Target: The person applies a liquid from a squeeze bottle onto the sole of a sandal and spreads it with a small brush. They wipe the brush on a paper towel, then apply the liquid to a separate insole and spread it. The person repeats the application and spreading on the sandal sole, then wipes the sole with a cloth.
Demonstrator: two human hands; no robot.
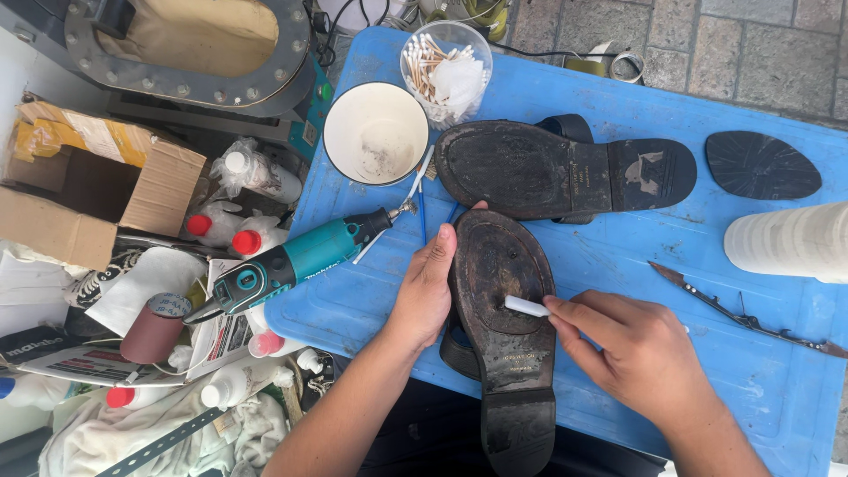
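The upturned worn black leather-soled shoe (502, 309) lies nearest, left hand (426, 284) clasping its edge; right hand (632, 346) fingers pinch a small white stick (526, 306), best pressed lightly on the sole.

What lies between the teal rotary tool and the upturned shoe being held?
In the head view, the left hand lies between the teal rotary tool and the upturned shoe, gripping the shoe's edge.

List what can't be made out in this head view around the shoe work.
- Tip of the white stick: too small to identify; its rear end is hidden in the right hand.
- Upper of the near shoe: hidden, sole faces up; the left hand covers its left edge.
- White cylinder: cut off by the right frame edge.
- Bowl residue: too faint to tell.
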